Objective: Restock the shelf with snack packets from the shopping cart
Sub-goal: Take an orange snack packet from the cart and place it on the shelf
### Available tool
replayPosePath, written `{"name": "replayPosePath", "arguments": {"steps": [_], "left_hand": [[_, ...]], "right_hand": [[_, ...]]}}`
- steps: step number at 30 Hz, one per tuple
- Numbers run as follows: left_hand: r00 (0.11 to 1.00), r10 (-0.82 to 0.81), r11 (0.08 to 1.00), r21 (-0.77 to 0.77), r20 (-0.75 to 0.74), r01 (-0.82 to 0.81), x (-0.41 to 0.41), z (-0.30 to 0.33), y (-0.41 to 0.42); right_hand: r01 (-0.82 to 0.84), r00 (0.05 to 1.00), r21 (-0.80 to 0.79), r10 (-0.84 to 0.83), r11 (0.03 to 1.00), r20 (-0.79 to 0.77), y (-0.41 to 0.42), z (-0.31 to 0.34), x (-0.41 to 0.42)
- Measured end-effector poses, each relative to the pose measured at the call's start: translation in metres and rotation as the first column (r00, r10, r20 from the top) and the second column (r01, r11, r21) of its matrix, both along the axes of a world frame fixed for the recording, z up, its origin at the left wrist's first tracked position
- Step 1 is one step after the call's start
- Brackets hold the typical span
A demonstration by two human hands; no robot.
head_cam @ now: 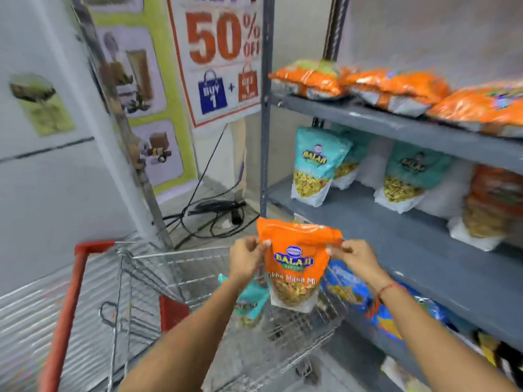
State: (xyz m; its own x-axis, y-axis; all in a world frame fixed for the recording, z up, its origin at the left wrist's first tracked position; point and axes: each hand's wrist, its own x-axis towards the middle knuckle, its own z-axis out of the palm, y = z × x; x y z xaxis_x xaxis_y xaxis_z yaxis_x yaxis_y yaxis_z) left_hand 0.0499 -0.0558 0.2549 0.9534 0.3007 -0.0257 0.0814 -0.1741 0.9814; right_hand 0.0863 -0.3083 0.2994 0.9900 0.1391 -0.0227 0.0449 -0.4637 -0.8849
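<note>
Holding an upright orange plastic snack pouch with a blue-and-yellow logo (294, 258) at the centre of the view, both hands grip it by the upper edges. The left hand (246, 257), at nine o'clock of the pouch, pinches the pouch's left top corner between thumb and fingertips; the right hand (357, 257), at three o'clock, pinches the right top corner the same way, its other fingers curled in. A red thread bracelet (388, 290) circles the right wrist.

The pouch hangs above the silver wire shopping cart with red plastic trim (147, 278), which fills the six-to-eight o'clock area. In the cart's basket, just at seven o'clock of the pouch, lies a teal snack packet (252, 301).

The grey metal shelf unit (396, 222) stands from one to four o'clock. Its top board carries flat-lying orange packets (393, 89); the middle board holds upright teal pouches (315, 165) and, at far three o'clock, a blurred orange one (492, 199). Blue packets (348, 287) lie on the lower level at four o'clock.

At twelve o'clock a white poster with orange "50% OFF" lettering (220, 58) hangs on the wall, black cables (215, 213) coiled on the floor beneath it.
</note>
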Motion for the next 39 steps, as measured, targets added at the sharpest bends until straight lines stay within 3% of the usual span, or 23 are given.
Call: {"name": "replayPosePath", "arguments": {"steps": [10, 16, 22, 29, 33, 39], "left_hand": [[0.917, -0.289, 0.953, -0.010, 0.277, 0.303, 0.032, 0.251, -0.036], [0.873, -0.347, 0.930, 0.006, 0.343, 0.368, 0.035, 0.320, -0.071], [0.849, -0.399, 0.908, 0.018, 0.347, 0.420, 0.038, 0.333, -0.093], [0.833, -0.455, 0.886, 0.067, 0.315, 0.459, 0.053, 0.319, -0.109], [0.798, -0.543, 0.839, 0.137, 0.263, 0.526, 0.069, 0.294, -0.123], [0.783, -0.599, 0.800, 0.069, 0.167, 0.596, 0.093, 0.224, -0.178]], "right_hand": [[0.215, 0.890, 0.195, -0.274, 0.957, 0.364, -0.044, 0.215, -0.026], [0.277, 0.801, 0.235, -0.359, 0.932, 0.479, -0.071, 0.277, -0.053], [0.321, 0.779, 0.298, -0.430, 0.899, 0.457, -0.086, 0.288, -0.070], [0.396, 0.778, 0.239, -0.462, 0.887, 0.425, -0.100, 0.275, -0.071], [0.448, 0.796, 0.234, -0.504, 0.863, 0.335, -0.116, 0.247, -0.067], [0.537, 0.793, 0.183, -0.567, 0.824, 0.223, -0.165, 0.186, -0.057]]}}
